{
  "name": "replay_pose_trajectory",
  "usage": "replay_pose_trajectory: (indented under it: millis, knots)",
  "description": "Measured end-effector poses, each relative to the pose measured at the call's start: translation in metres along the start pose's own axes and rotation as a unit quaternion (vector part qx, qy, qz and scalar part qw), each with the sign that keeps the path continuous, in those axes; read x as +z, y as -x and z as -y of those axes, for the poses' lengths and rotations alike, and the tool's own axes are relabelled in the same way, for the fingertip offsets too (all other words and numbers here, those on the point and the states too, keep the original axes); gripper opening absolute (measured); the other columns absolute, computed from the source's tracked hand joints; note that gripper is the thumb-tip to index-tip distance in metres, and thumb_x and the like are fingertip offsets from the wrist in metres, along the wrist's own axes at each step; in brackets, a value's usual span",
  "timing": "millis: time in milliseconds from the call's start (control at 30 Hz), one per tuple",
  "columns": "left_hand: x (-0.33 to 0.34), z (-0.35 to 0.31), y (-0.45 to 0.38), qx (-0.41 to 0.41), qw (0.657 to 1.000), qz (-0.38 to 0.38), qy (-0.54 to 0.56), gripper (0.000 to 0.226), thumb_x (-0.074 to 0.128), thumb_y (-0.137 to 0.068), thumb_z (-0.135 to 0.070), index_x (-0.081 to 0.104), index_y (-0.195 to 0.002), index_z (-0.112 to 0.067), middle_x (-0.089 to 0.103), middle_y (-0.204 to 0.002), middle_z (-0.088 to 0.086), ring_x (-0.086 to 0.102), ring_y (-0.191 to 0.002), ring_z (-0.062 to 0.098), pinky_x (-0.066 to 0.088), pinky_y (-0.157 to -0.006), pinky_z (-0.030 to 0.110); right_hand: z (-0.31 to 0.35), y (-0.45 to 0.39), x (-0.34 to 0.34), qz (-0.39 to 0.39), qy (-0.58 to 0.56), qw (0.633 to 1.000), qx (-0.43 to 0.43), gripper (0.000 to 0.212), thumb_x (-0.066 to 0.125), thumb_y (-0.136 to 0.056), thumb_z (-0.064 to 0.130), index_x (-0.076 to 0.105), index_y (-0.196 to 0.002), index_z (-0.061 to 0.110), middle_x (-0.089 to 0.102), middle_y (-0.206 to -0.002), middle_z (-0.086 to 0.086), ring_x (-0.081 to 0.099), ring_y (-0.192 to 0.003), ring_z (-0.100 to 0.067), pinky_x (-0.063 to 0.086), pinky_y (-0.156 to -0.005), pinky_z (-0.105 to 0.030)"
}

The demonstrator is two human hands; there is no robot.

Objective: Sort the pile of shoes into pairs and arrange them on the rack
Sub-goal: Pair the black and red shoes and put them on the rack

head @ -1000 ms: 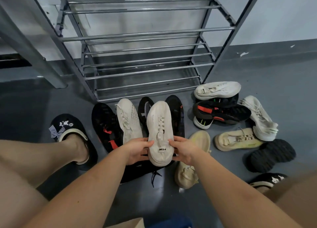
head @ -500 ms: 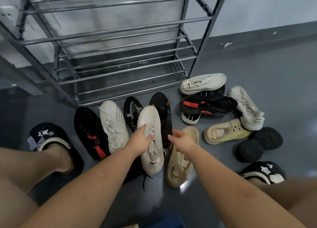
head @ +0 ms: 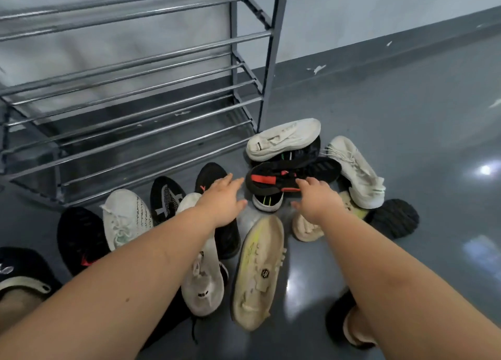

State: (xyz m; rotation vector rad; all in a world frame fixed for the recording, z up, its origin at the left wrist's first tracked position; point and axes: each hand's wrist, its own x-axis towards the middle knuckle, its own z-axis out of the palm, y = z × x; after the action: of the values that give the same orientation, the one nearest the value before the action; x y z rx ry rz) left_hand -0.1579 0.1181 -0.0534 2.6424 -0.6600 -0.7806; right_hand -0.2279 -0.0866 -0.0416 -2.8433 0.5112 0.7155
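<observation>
Hands: you are reaching both forward over the pile; your left hand (head: 222,199) is spread with straight fingers, holding nothing, and your right hand (head: 315,197) is likewise loose and empty, its fingertips hovering at the black shoe with red strap (head: 287,179).
Rack: one metal rack (head: 141,88) is standing against the wall, its bars carrying no shoes.
White shoes: you are looking at four, one (head: 282,138) lying on top of the heap by the rack's foot, one (head: 357,169) beside it at the right, one (head: 124,216) in the row at the left, one (head: 202,275) under your left forearm.
Cream shoes: two are showing, one (head: 257,270) between your arms, one (head: 306,228) partly hidden under your right wrist.
Black shoes: several are lying in the row and heap; an exact count is not clear.
Floor: all of them are sitting on the grey floor (head: 406,115).
</observation>
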Motion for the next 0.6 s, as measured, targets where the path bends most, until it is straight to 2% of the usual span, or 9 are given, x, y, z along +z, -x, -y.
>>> replay_pose_trajectory:
  millis: [200,300,433,600]
  knots:
    - [0.002,-0.007,-0.046,-0.015,0.999,0.035,0.013,0.066,0.045,-0.094,-0.042,0.015,-0.149,-0.023,0.008,-0.158,0.008,0.013,-0.144,0.028,0.014,-0.115,0.037,-0.014,-0.042,0.001,-0.009,-0.03,0.999,0.003,0.067,0.044,-0.093,0.049,0.019,-0.149,0.023,0.02,-0.156,-0.005,0.02,-0.141,-0.029,0.03,-0.109,-0.045]
    - [0.009,-0.011,-0.068,-0.042,0.995,0.051,0.072,0.068,0.047,-0.093,-0.043,0.016,-0.149,-0.02,0.016,-0.156,0.009,0.02,-0.143,0.025,0.019,-0.114,0.034,-0.017,-0.063,0.007,-0.007,-0.043,0.999,-0.001,0.067,0.041,-0.094,0.05,0.017,-0.15,0.024,0.016,-0.158,-0.003,0.014,-0.144,-0.028,0.027,-0.111,-0.045]
    - [0.025,-0.014,-0.094,-0.087,0.983,0.06,0.147,0.067,0.049,-0.092,-0.041,0.02,-0.147,-0.016,0.038,-0.145,0.014,0.041,-0.131,0.028,0.032,-0.106,0.032,-0.018,-0.087,0.018,-0.014,-0.037,0.999,-0.01,0.066,0.035,-0.095,0.052,0.013,-0.151,0.025,0.009,-0.16,-0.002,0.007,-0.147,-0.025,0.02,-0.114,-0.043]
    - [0.035,-0.01,-0.117,-0.135,0.962,0.06,0.231,0.066,0.049,-0.092,-0.042,0.021,-0.147,-0.018,0.041,-0.145,0.009,0.04,-0.132,0.025,0.03,-0.098,0.023,-0.012,-0.114,0.027,-0.013,-0.024,0.999,-0.036,0.068,0.03,-0.095,0.056,0.007,-0.151,0.026,0.002,-0.161,-0.001,-0.004,-0.147,-0.023,0.007,-0.118,-0.045]
